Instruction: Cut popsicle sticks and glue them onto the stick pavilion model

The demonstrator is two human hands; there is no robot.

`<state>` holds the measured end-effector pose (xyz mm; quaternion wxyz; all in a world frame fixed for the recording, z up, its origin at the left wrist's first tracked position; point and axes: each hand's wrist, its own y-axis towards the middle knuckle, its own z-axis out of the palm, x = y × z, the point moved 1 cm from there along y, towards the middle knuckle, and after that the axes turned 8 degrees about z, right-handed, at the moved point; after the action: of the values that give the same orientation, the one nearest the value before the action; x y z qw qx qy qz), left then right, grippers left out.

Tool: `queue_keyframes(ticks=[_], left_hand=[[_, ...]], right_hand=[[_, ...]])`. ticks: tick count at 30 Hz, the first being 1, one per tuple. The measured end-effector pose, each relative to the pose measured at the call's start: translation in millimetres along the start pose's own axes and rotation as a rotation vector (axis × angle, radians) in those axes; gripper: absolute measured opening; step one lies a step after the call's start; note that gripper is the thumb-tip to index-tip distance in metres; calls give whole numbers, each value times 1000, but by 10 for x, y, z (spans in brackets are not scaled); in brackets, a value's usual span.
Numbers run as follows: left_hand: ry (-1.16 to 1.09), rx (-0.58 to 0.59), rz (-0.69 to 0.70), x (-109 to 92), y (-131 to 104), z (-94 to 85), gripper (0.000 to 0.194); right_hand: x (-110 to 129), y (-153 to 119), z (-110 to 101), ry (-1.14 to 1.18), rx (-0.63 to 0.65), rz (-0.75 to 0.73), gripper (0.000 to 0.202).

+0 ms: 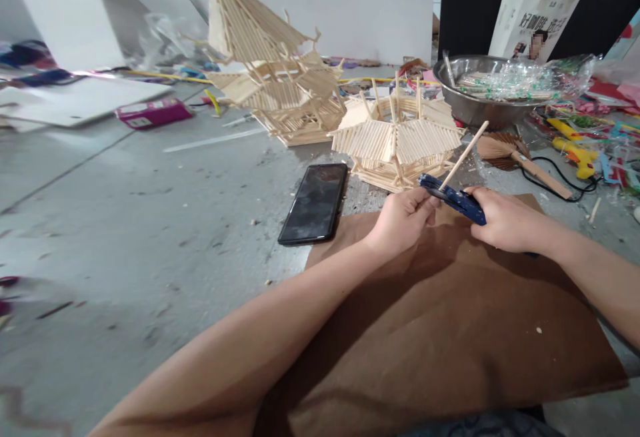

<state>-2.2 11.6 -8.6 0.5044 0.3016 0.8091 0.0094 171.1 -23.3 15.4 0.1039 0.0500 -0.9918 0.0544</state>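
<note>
My left hand (403, 220) pinches the lower end of a thin wooden stick (465, 155), which slants up to the right. My right hand (507, 217) is wrapped round a dark blue hand tool (463, 203) that looks like a cutter. The stick passes at the tool's front end, close to my left fingertips; whether its jaws are closed on the stick cannot be made out. Just beyond my hands stands a small model pavilion (395, 140) built of wooden sticks, with several upright sticks on top. Brown paper (450, 330) lies beneath both hands.
A black phone (315, 203) lies left of my hands. Farther back is a tiered stick-built pagoda (280, 83). To the right are a metal basin (490, 113) with wrapped sticks, a small brush (535, 170) and a yellow glue gun (577, 157) with a black cord.
</note>
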Motion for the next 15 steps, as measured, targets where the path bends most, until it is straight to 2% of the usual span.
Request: queue_keyframes(ticks=[3, 6, 10, 15], left_hand=[[-54, 21, 42, 18, -10, -12, 31], [-52, 17, 99, 54, -11, -4, 25], [83, -53, 190, 130, -5, 11, 18], [97, -92, 186, 183, -4, 32, 16]], right_hand=[[-30, -14, 58, 35, -74, -104, 41], [-84, -16, 95, 39, -66, -155, 45], [-104, -8, 105, 23, -72, -159, 43], [-89, 7, 169, -1, -167, -173, 45]])
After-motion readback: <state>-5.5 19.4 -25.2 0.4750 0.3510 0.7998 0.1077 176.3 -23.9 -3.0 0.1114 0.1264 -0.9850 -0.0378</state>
